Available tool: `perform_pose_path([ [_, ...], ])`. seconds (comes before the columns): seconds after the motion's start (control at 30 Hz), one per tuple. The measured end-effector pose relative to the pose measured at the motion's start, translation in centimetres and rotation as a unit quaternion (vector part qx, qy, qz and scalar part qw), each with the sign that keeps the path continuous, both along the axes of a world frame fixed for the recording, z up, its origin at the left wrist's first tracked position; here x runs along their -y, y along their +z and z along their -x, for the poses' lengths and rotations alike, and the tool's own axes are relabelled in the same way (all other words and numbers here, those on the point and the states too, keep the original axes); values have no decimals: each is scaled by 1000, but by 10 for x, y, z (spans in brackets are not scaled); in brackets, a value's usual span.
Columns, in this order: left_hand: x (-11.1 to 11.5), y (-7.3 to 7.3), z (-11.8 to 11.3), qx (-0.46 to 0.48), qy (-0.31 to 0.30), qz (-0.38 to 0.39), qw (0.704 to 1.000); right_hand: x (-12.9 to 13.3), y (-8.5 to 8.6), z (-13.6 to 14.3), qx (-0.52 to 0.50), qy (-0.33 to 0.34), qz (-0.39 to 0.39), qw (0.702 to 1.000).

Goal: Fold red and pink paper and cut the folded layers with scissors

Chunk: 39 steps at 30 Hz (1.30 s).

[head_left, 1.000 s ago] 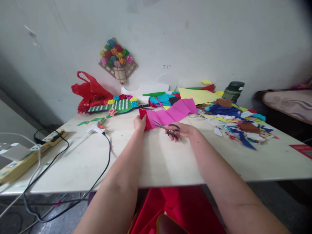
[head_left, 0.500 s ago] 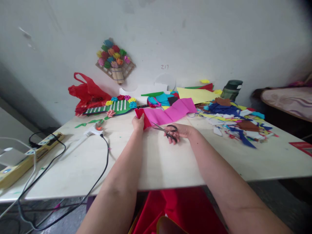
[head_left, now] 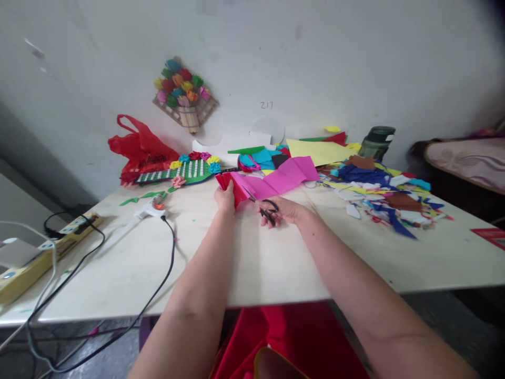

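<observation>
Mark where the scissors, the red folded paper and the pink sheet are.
Scissors [head_left: 253, 198]: head view, on the blades near the pivot.
Red folded paper [head_left: 239, 196]: head view, on its right-hand portion.
Pink sheet [head_left: 281, 179]: head view, middle of its surface.

Head cam's peering forward and down from above the near edge of the bench [head_left: 276, 273], close enough that the forearms [head_left: 203, 268] are looming large at the bottom. Scissors [head_left: 267, 215] are landing around mid-frame, and the grey wall [head_left: 335, 68] is filling the top.
</observation>
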State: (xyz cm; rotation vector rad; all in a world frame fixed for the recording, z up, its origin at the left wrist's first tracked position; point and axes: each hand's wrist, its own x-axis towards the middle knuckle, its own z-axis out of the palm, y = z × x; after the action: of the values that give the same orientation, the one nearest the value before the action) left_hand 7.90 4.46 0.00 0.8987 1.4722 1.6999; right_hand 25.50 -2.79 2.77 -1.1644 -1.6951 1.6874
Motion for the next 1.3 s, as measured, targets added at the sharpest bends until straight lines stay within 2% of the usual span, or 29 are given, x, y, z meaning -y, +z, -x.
perform_pose_path([
  [0.23, -3, -3, 0, 49, 7, 6, 999, 3, 1, 5, 1, -11, -9, 1000],
  [0.53, -1, -4, -3, 123, -10, -67, 990, 1, -3, 8, -27, -27, -7, 999],
  [0.7, -4, -7, -3, 137, -22, -97, 986, 0, -4, 7, -49, -24, -7, 999],
  [0.9, 1, -4, -3, 163, -46, -94, 981, -1, -5, 7, -55, -21, -10, 998],
  [1.07, 4, -1, -4, 164, -37, -94, 981, 2, -4, 8, -41, -13, -15, 999],
  [1.3, 1, -3, -4, 158, -37, -96, 982, 1, -4, 9, -41, -6, -9, 999],
])
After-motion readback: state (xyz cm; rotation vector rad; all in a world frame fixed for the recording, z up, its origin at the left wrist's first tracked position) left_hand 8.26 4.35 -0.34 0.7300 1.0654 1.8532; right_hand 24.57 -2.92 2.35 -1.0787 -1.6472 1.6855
